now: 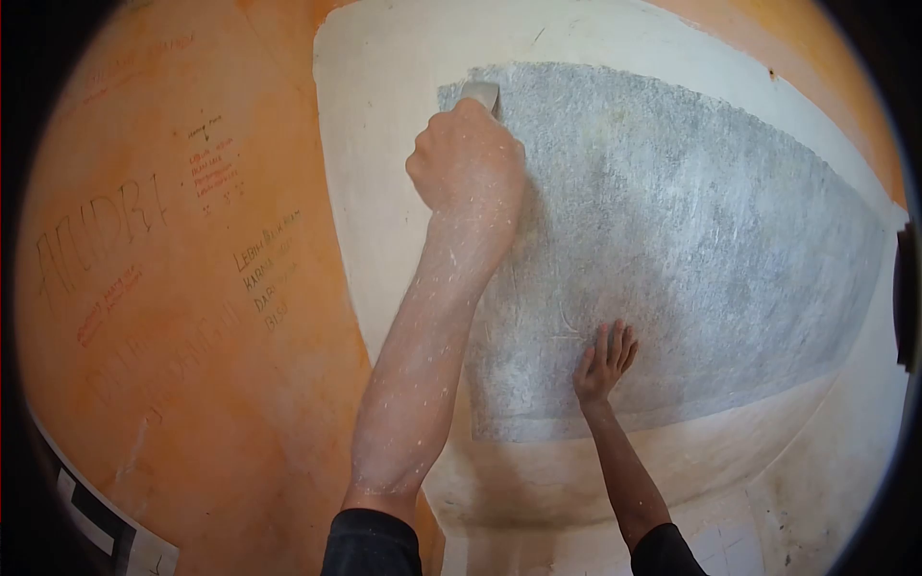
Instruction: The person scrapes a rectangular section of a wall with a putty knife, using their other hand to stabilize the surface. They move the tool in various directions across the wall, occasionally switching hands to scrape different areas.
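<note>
My left hand (468,158) is closed in a fist, raised at the upper left corner of a rough grey patch (711,202) on the wall. From the top of the fist sticks out the flat grey blade of a scraper (482,93), which touches the wall at the patch's edge; its handle is hidden in the fist. Lower down, my right hand (607,363) lies flat against the grey patch, fingers spread and holding nothing. White specks dot my left hand and forearm.
Cream-white wall (384,106) borders the grey patch. To the left stands an orange wall (192,384) with handwriting in black and red. A dark object (905,298) sits at the right edge. A black-and-white item (101,518) shows at the lower left.
</note>
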Demonstrator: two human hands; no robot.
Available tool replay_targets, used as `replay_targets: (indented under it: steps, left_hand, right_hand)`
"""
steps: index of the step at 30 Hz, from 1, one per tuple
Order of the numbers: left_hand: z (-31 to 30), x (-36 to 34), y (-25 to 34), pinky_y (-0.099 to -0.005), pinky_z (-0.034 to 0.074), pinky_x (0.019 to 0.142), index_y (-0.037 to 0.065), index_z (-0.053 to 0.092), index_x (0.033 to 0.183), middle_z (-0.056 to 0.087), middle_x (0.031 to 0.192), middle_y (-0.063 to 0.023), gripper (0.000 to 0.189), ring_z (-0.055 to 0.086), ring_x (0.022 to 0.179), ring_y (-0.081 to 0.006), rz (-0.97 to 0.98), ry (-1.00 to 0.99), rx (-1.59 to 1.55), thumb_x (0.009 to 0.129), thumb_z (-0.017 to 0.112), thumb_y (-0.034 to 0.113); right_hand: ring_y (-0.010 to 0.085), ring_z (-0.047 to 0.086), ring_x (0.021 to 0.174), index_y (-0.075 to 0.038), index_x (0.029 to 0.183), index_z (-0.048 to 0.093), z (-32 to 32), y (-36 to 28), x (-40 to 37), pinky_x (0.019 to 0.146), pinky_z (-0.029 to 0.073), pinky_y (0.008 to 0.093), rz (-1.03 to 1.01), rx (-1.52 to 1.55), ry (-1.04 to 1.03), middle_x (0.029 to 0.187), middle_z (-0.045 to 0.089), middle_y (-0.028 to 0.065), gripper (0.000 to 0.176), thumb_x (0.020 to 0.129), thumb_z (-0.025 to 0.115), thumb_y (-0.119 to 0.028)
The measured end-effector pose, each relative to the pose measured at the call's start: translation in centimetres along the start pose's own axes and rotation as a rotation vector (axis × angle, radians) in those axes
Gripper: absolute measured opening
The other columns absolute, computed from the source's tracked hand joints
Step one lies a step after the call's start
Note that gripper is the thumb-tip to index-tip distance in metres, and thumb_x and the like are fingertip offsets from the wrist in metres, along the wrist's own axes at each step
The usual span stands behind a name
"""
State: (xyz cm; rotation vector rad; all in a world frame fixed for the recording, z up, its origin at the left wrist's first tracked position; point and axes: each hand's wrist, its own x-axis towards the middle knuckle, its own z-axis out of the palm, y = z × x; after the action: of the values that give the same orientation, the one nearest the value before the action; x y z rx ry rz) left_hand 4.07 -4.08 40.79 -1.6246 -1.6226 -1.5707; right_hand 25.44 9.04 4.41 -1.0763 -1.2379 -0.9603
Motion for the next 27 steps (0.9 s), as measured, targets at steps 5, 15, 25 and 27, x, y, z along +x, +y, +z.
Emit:
replay_targets:
  steps: [5,15,25,27]
  left_hand:
    - [0.2,0.3,0.0,-0.0448,0.055,0.082,0.005,0.074,0.104,0.073,0.094,-0.0179,0.026,0.071,0.092,-0.0333,0.001,0.017,0.024,0.096,0.055,0.021]
    - [-0.3,0.8,0.3,-0.0438,0.056,0.083,0.009,0.075,0.109,0.073,0.097,-0.0176,0.026,0.071,0.094,-0.0326,0.02,-0.009,0.033,0.095,0.057,0.022]
    - [-0.4,0.5,-0.8,-0.0446,0.055,0.083,0.009,0.074,0.112,0.073,0.096,-0.0182,0.028,0.071,0.093,-0.0343,-0.004,-0.04,0.03,0.094,0.058,0.023]
    - [0.1,1.0,-0.1,-0.0448,0.055,0.083,0.009,0.074,0.112,0.073,0.096,-0.0182,0.028,0.071,0.093,-0.0341,0.01,0.012,0.019,0.095,0.057,0.023]
  right_hand:
    - [0.0355,0.028,0.148,-0.008,0.141,0.054,0.2,-0.2,-0.3,0.121,0.013,0.0544,-0.003,0.002,0.003,0.154,0.041,0.0151,0.044,0.101,0.046,-0.024]
    - [0.0371,0.027,0.148,-0.005,0.144,0.05,0.1,0.1,0.1,0.121,0.013,0.0546,-0.044,-0.026,0.011,0.155,0.039,0.0174,0.046,0.101,0.043,-0.022]
    - [0.0372,0.026,0.148,-0.005,0.144,0.049,-0.1,0.4,-0.1,0.121,0.013,0.0546,-0.035,-0.031,-0.008,0.156,0.038,0.0176,0.046,0.101,0.043,-0.022]
    - [0.0374,0.026,0.148,-0.005,0.144,0.049,0.2,0.3,0.0,0.121,0.013,0.0546,-0.059,-0.016,0.013,0.156,0.038,0.0176,0.046,0.102,0.042,-0.022]
